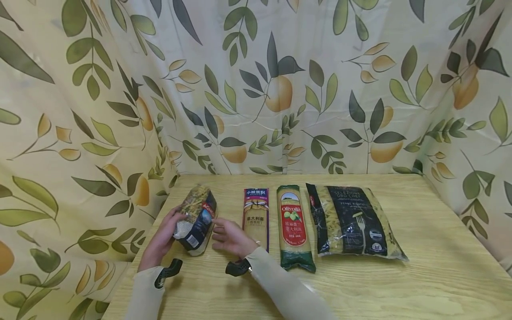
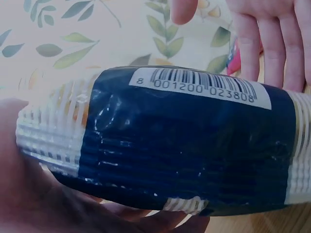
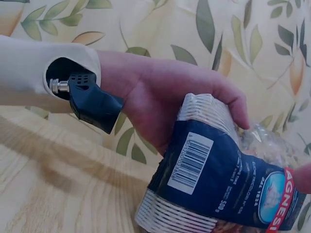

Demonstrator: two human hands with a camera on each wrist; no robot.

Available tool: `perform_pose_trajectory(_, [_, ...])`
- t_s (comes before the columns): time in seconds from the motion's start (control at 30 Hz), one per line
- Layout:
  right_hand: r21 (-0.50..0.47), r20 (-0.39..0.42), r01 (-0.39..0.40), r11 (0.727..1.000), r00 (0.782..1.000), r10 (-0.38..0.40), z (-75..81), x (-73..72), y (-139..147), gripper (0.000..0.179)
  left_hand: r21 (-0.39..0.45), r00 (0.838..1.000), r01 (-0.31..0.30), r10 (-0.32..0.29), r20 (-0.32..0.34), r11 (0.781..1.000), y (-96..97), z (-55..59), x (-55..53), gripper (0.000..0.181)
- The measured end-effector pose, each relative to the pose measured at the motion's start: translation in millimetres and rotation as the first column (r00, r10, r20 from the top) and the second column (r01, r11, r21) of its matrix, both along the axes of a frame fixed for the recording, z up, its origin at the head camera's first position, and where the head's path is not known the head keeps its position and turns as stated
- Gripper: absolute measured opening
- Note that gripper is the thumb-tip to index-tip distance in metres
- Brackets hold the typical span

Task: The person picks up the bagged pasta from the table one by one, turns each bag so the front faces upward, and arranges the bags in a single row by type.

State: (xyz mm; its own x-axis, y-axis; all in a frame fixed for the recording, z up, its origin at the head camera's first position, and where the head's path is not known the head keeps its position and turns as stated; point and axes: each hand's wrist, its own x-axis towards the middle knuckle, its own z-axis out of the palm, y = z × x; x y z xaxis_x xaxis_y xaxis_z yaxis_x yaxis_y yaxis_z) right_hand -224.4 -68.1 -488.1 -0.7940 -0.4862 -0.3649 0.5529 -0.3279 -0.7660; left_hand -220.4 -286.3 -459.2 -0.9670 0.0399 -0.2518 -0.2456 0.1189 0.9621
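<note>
At the left of the table in the head view, my left hand (image 1: 162,235) grips a bag of Agnesi pasta (image 1: 196,220), blue-banded with a red label. The bag is tilted, its barcode end towards me. In the right wrist view the left hand (image 3: 165,92) has its thumb along one side of the bag; the left wrist view shows its fingers under the far side. My right hand (image 1: 232,238) is beside the bag's right side, fingers loosely extended and palm showing in the left wrist view. Whether its thumb touches the bag, I cannot tell.
To the right lie a purple-edged spaghetti pack (image 1: 256,218), a green and red Olivoila spaghetti pack (image 1: 293,222) and a large black penne bag (image 1: 352,222). They rest on a wooden table (image 1: 432,275). A leaf-patterned curtain (image 1: 280,129) hangs behind and at the sides.
</note>
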Motion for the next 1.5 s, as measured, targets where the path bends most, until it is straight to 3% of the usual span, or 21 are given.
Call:
perform_pose_trajectory(0.23, [-0.007,-0.009,-0.033,0.999,0.999,0.033,-4.9,1.1,-7,0.073,0.046,0.999,-0.046,0.047,-0.022,0.998,-15.7,-5.6,3.3,0.057])
perform_pose_trajectory(0.43, [-0.009,-0.017,-0.043,0.999,0.999,0.043,-6.2,2.8,-9,0.063,0.034,0.996,-0.084,0.085,-0.03,0.996,-26.6,-11.5,5.0,0.035])
perform_pose_trajectory(0.77, [-0.027,-0.008,-0.039,0.999,0.999,0.039,-5.4,0.9,-19,0.063,-0.09,0.991,-0.131,0.13,-0.008,0.987,-32.0,-23.8,3.6,0.077])
perform_pose_trajectory(1.17, [-0.012,-0.022,-0.006,1.0,1.0,0.005,0.8,1.7,-20,0.059,-0.119,0.989,-0.143,0.145,0.008,0.982,-21.9,-30.7,5.8,0.079])
perform_pose_trajectory(1.5, [-0.01,-0.027,0.006,1.0,1.0,-0.007,5.9,0.6,-19,0.049,-0.143,0.991,-0.129,0.131,0.007,0.981,-18.1,-26.6,5.0,0.089])
